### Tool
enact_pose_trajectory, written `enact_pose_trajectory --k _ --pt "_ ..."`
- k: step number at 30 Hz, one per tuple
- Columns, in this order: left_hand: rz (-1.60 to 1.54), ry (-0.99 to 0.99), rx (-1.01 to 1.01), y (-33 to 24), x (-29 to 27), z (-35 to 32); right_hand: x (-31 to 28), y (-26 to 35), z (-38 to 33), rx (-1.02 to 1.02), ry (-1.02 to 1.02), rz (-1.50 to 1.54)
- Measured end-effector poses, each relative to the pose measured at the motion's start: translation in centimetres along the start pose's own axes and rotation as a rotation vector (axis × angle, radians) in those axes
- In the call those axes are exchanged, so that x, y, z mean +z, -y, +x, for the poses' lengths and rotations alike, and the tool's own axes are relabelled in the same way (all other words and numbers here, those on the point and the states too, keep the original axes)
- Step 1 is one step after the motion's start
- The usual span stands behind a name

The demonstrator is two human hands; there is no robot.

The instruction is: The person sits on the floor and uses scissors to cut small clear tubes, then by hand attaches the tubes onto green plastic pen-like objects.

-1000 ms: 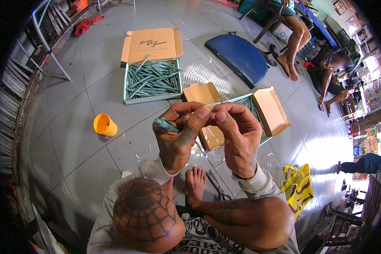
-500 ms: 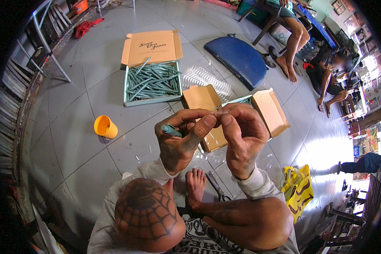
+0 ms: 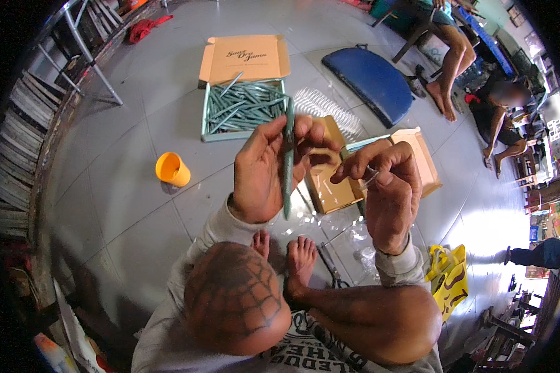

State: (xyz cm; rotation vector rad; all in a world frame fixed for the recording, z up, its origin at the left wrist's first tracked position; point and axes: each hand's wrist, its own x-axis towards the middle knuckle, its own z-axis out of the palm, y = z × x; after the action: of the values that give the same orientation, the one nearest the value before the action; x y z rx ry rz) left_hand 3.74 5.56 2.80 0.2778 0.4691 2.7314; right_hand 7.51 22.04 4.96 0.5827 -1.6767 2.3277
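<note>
My left hand (image 3: 255,177) is closed on a slim green tapered stick (image 3: 287,165), held upright, its lower tip pointing at the floor. To its right, my right hand (image 3: 393,202) pinches a small clear strip (image 3: 371,176), perhaps tape or plastic film, between thumb and fingers. The two hands are apart. Beyond the left hand, an open box (image 3: 229,137) with a brown lid is filled with many similar green sticks. Behind and between my hands stands a small open brown box (image 3: 331,189), partly hidden. Another open box (image 3: 424,163) sits behind the right hand.
A row of clear curled strips (image 3: 323,105) lies beyond the boxes, near a blue half-round board (image 3: 370,84). An orange cup (image 3: 172,170) stands at left. Scissors (image 3: 333,267) lie near my foot, a yellow bag (image 3: 449,280) at right. Other people sit at the far right.
My hands, which were pinched together at the clear strip, have separated. The green stick has turned upright in my left hand. The strip is now in my right hand alone.
</note>
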Motion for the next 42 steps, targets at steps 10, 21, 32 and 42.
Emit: enact_pose_trajectory --k 10,21,32,42 --pt "0.252 0.018 0.07 -3.0 0.4 -3.7 2.2 0.9 -1.0 0.273 0.311 0.02" --pt "0.323 0.043 0.133 -3.2 0.4 -3.8 2.8 1.4 -1.7 0.48 0.453 0.123" --pt "0.389 0.023 0.143 -3.4 1.3 -3.6 4.0 2.0 -0.9 0.61 0.503 -0.082" --pt "0.443 0.041 0.089 -3.6 1.1 -3.5 3.8 0.6 -0.8 0.527 0.559 -0.154"
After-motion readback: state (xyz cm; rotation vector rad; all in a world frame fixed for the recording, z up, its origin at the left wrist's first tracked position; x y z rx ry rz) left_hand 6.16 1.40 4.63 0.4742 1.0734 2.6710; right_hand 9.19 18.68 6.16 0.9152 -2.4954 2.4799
